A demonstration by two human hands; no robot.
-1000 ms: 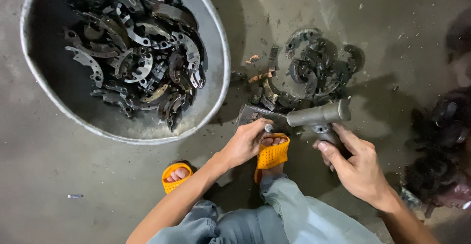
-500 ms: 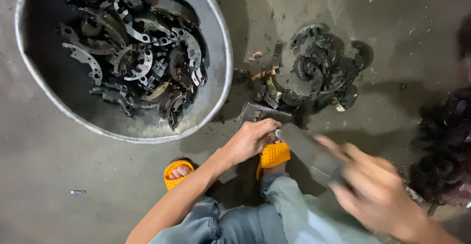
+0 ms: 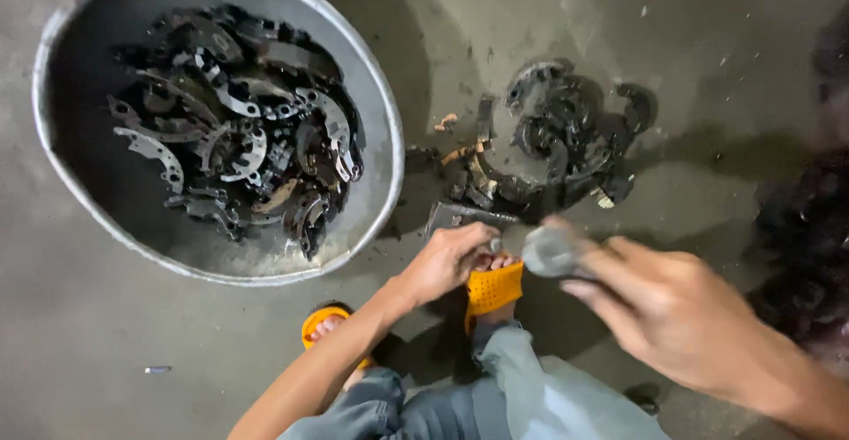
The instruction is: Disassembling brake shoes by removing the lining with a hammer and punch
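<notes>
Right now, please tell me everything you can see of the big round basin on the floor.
The basin is wide, round and shallow, of dull grey metal with a thin, worn rim. It stands upright on the concrete floor, at the upper left of the view. Inside lies a loose heap of dark curved metal parts, some silvery, which leaves bare bottom at the near side. Neither hand touches it.

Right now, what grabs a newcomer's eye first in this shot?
The big round grey metal basin at upper left, heaped with dark curved metal parts. A smaller pile of similar dark curved parts lies on the concrete floor to its right. Low in the middle, the left hand pins a flat metal piece by an orange sandal, while the right hand grips a blurred grey hammer.
</notes>
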